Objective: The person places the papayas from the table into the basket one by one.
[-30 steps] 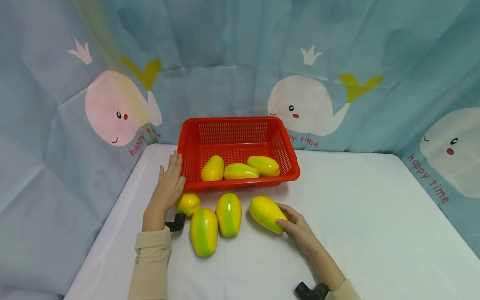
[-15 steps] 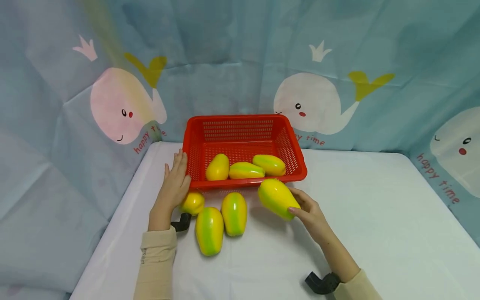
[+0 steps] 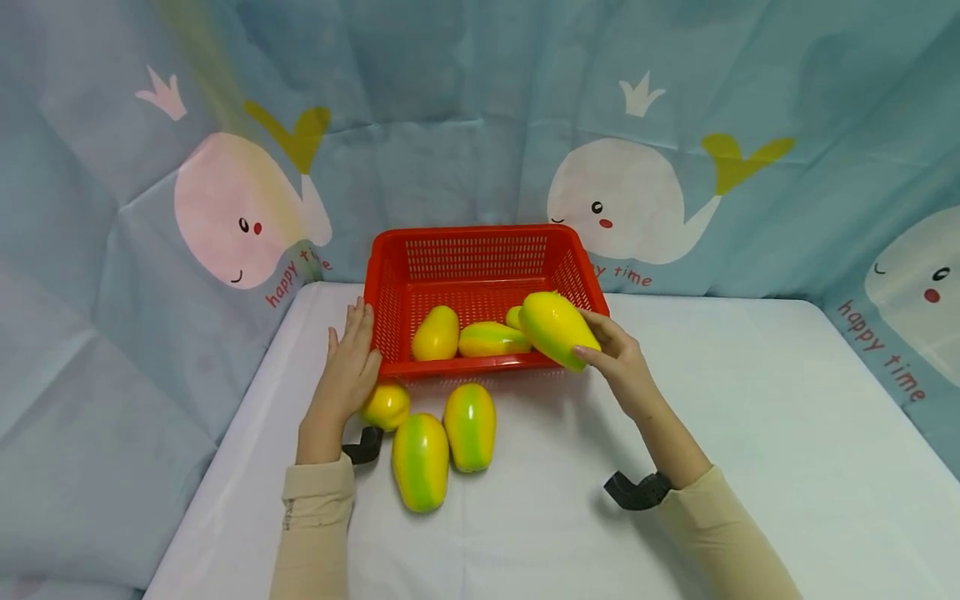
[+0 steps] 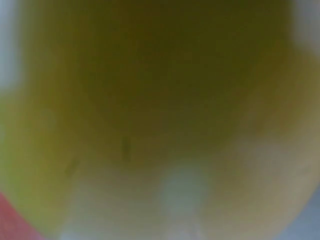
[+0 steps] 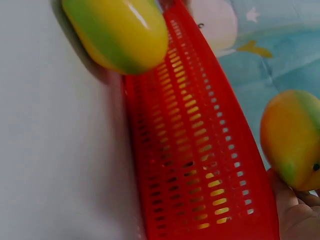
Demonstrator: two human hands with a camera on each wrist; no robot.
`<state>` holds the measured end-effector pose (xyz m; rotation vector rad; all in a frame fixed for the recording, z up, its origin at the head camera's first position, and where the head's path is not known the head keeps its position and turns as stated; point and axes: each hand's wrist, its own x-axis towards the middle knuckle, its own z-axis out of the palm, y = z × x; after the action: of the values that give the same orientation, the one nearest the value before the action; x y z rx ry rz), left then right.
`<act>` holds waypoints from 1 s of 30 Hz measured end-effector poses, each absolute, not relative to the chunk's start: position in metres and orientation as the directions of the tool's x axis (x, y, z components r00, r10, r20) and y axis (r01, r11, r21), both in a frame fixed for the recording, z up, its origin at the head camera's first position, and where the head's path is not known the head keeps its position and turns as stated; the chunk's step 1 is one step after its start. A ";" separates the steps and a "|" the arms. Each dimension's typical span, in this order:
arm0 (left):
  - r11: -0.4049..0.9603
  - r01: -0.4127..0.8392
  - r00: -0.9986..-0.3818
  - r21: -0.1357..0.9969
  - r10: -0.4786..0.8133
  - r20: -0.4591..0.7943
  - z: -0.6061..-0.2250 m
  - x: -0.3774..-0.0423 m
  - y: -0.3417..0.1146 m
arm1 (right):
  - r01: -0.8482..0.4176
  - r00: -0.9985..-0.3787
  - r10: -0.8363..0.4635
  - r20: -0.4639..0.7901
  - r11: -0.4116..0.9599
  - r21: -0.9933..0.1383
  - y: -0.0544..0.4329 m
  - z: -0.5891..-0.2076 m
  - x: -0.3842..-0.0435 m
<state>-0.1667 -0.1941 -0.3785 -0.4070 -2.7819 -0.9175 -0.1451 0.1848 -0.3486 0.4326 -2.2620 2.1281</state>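
A whale-print curtain [image 3: 442, 187] is hung beyond the white-covered counter [image 3: 750, 383]. The left side of the red basket [image 3: 457, 367] is touched by straight fingers of the left hand [image 3: 347, 367]. Over its near-right rim, a papaya [image 3: 557, 328] — long axis far-left to near-right — is pinched from the right by the right hand [image 3: 624, 367].

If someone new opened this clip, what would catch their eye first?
Probably the bright red basket at the back of the white table, with yellowish fruits inside. Next, the large yellow-green fruit that the right hand holds up at the basket's near right rim. Behind, pale cartoon whales stand out on the blue backdrop.
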 end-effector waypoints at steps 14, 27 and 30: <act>0.782 0.310 -0.946 0.541 0.195 0.259 -0.379 -0.168 -0.193 | -0.157 -0.983 -0.119 0.139 0.165 -0.974 0.182 -0.339 -0.180; 0.782 0.296 -0.951 0.548 0.192 0.241 -0.378 -0.167 -0.196 | -0.213 -0.976 -0.122 0.180 0.367 -0.905 0.168 -0.334 -0.241; 0.777 0.307 -0.948 0.550 0.198 0.249 -0.376 -0.170 -0.195 | -0.214 -0.976 -0.115 0.183 0.388 -0.897 0.167 -0.334 -0.247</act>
<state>-0.1696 -0.1954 -0.3764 -0.3999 -2.7923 -0.9093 -0.2473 0.1668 -0.3342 0.3016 -2.5401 1.6623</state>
